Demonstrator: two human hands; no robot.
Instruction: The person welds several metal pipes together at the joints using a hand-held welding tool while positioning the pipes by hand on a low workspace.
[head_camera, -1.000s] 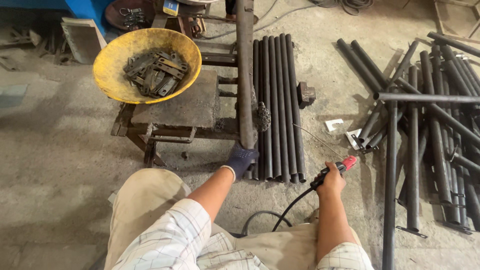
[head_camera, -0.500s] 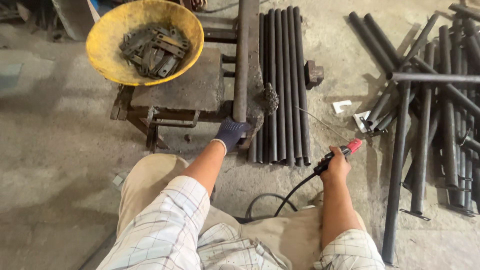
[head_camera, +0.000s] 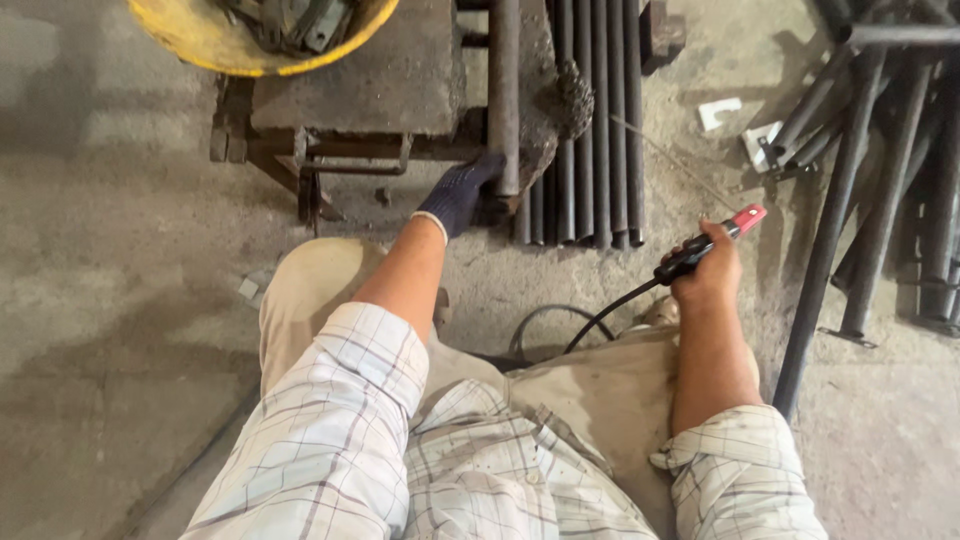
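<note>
Over the concrete floor, a seated person grips a steel tube with one hand and a welding holder with the other.

Nearest, the right hand (head_camera: 706, 275) is closed tight around the black handle of an electrode holder (head_camera: 708, 242), its red tip pointing up and right and its black cable (head_camera: 590, 328) looping back toward the lap. Further out, the gloved left hand (head_camera: 458, 193) is wrapped around the near end of a steel tube (head_camera: 503, 90) that lies lengthwise on a low metal stand (head_camera: 390, 85). Just beside the tube, a row of dark tubes (head_camera: 590, 120) lies on the floor. At the top edge a yellow bowl (head_camera: 215, 40) of metal pieces is cut off by the frame. More tubes (head_camera: 880, 150) lie to the right, partly out of view.
</note>
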